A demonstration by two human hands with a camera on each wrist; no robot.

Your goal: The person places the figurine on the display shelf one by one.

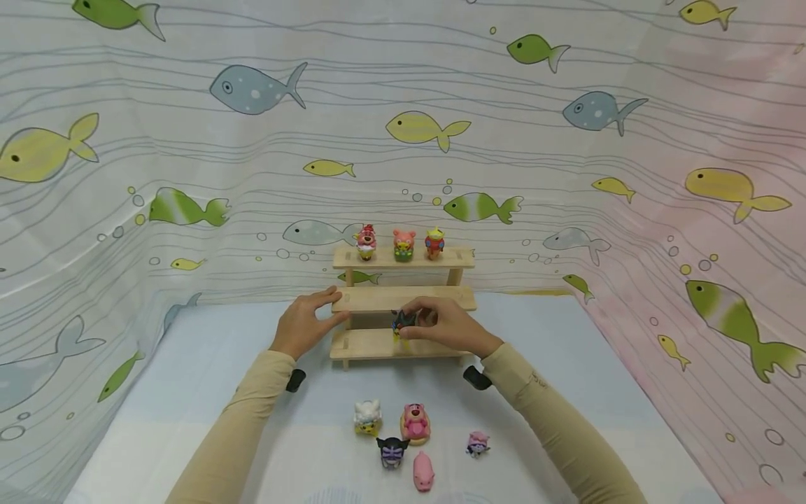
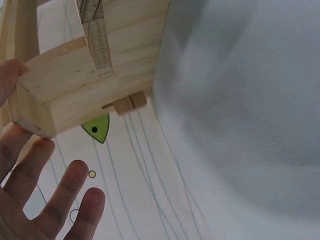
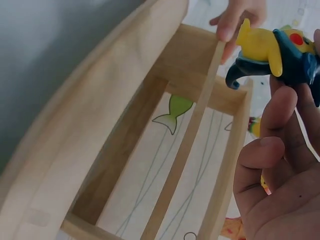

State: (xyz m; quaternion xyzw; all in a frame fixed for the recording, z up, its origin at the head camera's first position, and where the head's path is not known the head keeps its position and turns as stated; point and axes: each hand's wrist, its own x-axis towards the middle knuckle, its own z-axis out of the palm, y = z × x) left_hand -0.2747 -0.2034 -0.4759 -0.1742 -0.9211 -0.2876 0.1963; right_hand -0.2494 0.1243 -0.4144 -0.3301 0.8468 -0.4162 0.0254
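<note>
A three-tier wooden display shelf (image 1: pixel 378 301) stands in front of me in the head view. My left hand (image 1: pixel 303 326) grips the left end of its middle board, thumb on one side and fingertips on the other; the remaining fingers (image 2: pixel 68 182) are spread in the left wrist view. Between the thumb and fingers of my right hand (image 1: pixel 450 326) is a yellow figurine (image 3: pixel 265 47) in a dark blue hooded costume. It is above the lowest board (image 1: pixel 365 343), at the front of the shelf. Whether its feet touch that board I cannot tell.
Three figurines, a pink-and-red one (image 1: pixel 366 243), a pink-and-green one (image 1: pixel 404 246) and a yellow-headed one (image 1: pixel 434 243), stand on the top board. Nearer me lie a white-hooded figurine (image 1: pixel 368 416), pink bear (image 1: pixel 415 422), black-and-purple figurine (image 1: pixel 392 451), pink pig (image 1: pixel 423 471) and small pink-and-purple figurine (image 1: pixel 478 444).
</note>
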